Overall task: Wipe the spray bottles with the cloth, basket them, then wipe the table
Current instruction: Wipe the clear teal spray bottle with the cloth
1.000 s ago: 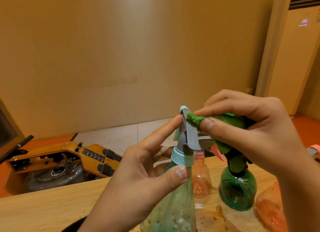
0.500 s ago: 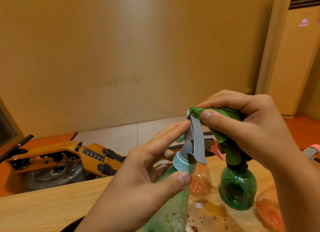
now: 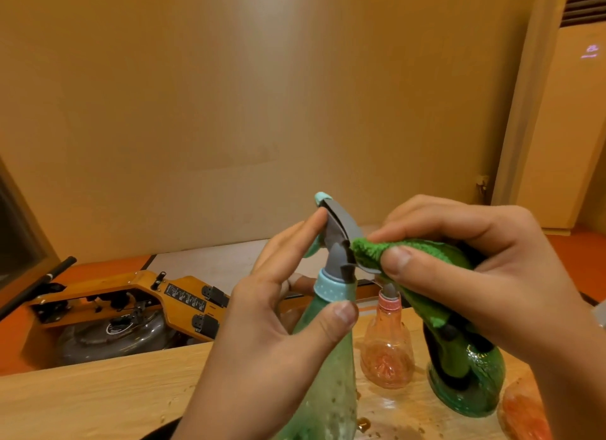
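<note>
The left hand point(image 3: 262, 351) grips the green bottle point(image 3: 328, 374) by its neck, above the near table point(image 3: 98, 390). The right hand point(image 3: 485, 275) pinches the cloth point(image 3: 377, 252) against the bottle's grey trigger head point(image 3: 341, 242).

Nothing reads clearly: small white print on the wooden machine's point(image 3: 144, 283) black label point(image 3: 184, 297) and the air conditioner's point(image 3: 564, 137) glowing display point(image 3: 590, 51) are blurred.

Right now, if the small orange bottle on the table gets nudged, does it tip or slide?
Probably light: the small orange bottle is clear plastic with no liquid level showing. Likely slides before tipping: its body is wide at the base and narrows to the neck. The table near it shows wet spots, so it may skid easily.
</note>
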A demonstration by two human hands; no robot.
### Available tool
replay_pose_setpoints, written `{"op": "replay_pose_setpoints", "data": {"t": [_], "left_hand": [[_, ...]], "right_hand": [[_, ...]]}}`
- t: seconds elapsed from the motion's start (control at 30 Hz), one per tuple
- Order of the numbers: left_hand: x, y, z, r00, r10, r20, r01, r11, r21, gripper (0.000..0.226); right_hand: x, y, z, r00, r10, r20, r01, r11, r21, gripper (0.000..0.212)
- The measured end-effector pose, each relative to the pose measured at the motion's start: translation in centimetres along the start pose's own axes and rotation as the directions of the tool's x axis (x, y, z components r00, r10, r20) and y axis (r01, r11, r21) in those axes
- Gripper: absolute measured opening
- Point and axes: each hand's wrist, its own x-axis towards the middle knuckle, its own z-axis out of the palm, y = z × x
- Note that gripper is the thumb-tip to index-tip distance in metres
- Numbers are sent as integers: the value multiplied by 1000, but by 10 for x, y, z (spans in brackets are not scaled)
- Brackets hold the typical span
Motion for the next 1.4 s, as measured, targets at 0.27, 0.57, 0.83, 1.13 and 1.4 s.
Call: {"op": "replay_pose_setpoints", "data": {"t": [0.27,0.57,0.83,1.13,1.4], "left_hand": [[0,1,1,997,-28,-79,33,997,69,84],[2,-4,2,995,-40,-87,34,997,-75,84],[3,-6,4,997,-28,-75,15,986,-167,83],[3,-11,4,997,-60,-52,39,942,-333,91],[3,-1,7,996,-66,-67,38,933,-359,96]], "right_hand": [[1,-2,12,994,-102,-36,94,981,-170,17],[-2,0,28,977,-78,-196,51,989,-138,13],[6,6,30,925,84,-372,-27,988,155,10],[10,13,33,884,222,-411,-65,930,361,13],[12,14,36,869,294,-397,-80,877,474,13]]}}
